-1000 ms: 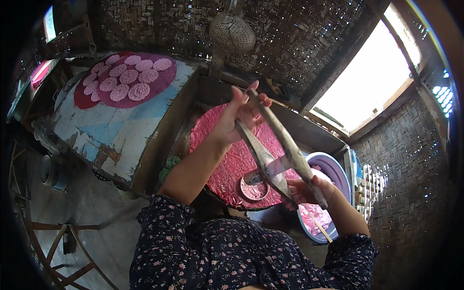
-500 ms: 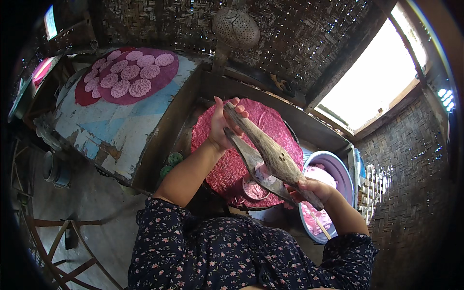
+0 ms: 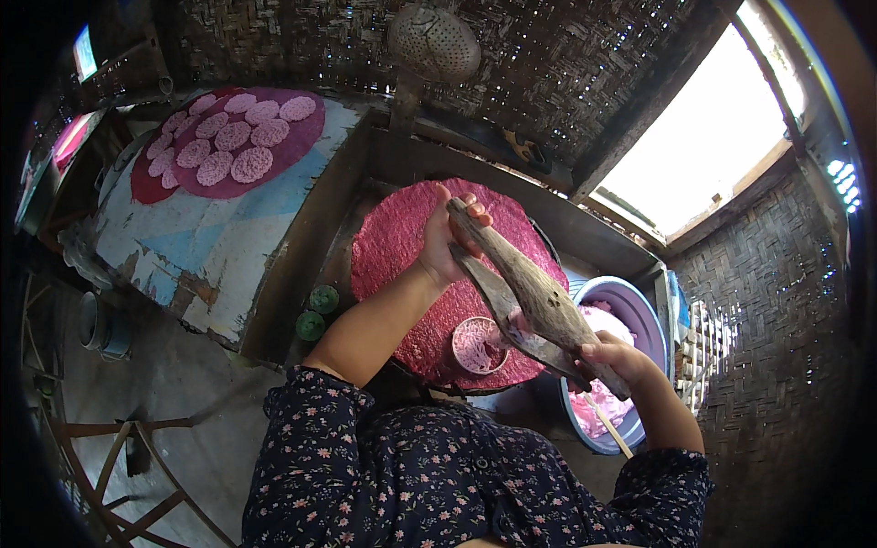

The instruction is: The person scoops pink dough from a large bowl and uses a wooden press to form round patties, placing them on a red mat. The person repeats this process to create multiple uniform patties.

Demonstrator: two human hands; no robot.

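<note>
A long two-piece wooden hand press [image 3: 534,285] slants between my hands, and pink dough [image 3: 519,321] shows between its two wooden parts. My left hand [image 3: 444,239] is closed around the upper left end, its fingertips over the top piece. At the lower right end, my right hand [image 3: 619,358] grips both handles, thumb on top. Just left of the press's middle, a small round ring [image 3: 455,342] filled with pink dough strands sits on a round, rough pink mat [image 3: 397,242]. The press partly covers the mat and overlaps the ring's right side.
A purple-blue basin [image 3: 650,315] at the right holds pink dough and a light stick [image 3: 609,427]. On a worn board [image 3: 237,251] at the left, several pink strand discs [image 3: 233,137] lie on a magenta sheet. Green round objects [image 3: 311,324] stand by the mat. A perforated ladle [image 3: 434,41] hangs on the woven wall.
My hands and the press have shifted slightly right relative to the ring, which now shows more fully. The whole view has moved a little. Both hands keep their grip.
</note>
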